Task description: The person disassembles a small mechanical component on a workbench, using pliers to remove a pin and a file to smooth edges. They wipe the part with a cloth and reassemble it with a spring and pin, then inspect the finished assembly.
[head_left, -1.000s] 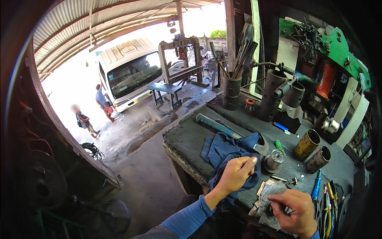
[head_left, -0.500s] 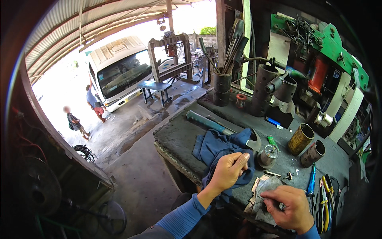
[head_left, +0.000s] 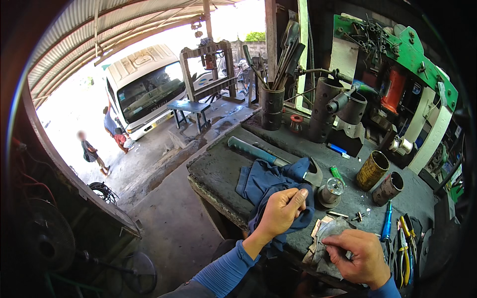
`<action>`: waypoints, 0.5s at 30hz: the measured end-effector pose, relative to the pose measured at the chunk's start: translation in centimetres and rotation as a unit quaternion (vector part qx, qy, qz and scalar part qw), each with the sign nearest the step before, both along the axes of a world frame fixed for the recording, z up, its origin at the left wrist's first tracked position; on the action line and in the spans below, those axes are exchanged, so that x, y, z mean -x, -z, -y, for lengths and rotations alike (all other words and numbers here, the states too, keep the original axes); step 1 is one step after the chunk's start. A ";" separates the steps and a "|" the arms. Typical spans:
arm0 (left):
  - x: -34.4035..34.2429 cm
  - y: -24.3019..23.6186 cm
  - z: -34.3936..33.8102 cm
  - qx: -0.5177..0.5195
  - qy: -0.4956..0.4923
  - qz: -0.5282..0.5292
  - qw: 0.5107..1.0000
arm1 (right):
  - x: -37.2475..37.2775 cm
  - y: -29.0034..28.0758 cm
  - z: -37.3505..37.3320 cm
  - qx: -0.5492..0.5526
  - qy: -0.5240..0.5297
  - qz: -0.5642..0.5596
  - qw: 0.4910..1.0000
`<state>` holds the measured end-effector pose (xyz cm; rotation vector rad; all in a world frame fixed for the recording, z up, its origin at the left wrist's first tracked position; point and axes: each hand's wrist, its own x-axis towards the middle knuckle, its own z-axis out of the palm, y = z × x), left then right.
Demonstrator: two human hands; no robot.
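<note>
My left hand [head_left: 284,212] is closed in a fist with the thumb on top, above a crumpled dark blue cloth [head_left: 261,183]; whatever its fingers hold is hidden. My right hand [head_left: 361,256] is curled with thumb and index finger pressed together over a worn grey, paper-like sheet [head_left: 332,229] at the bench's near edge. What sits in that pinch, if anything, is too small to make out. Between and beyond the hands stands a round metal part [head_left: 331,192] with a shiny top. A small metal fitting [head_left: 358,217] lies to its right.
Behind the cloth rests a tool with a teal handle [head_left: 254,151]. Two open metal tubes [head_left: 372,171] stand right of centre. A blue screwdriver [head_left: 387,222] and yellow-handled pliers [head_left: 406,248] lie at right. A green press [head_left: 417,54] rises behind. Outside, people stand near a white truck [head_left: 144,87].
The view has shifted slightly, so the scene sits a little further left. Both hands keep nearly the same pose over the cloth and the grey sheet.
</note>
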<state>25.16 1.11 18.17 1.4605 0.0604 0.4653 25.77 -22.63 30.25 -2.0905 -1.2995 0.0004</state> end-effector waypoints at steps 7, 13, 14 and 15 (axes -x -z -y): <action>0.0 0.1 0.0 -0.006 -0.004 0.004 1.000 | 0.0 -0.1 0.0 0.004 -0.001 0.013 1.000; 0.0 0.1 0.0 -0.006 -0.005 0.007 1.000 | 0.0 0.1 0.0 -0.008 0.005 0.017 1.000; 0.0 0.0 0.0 -0.008 -0.006 0.006 1.000 | 0.1 0.0 0.0 -0.007 0.006 0.017 1.000; 0.1 0.0 0.0 -0.010 -0.008 0.006 1.000 | 0.1 0.0 0.0 -0.006 0.006 0.018 1.000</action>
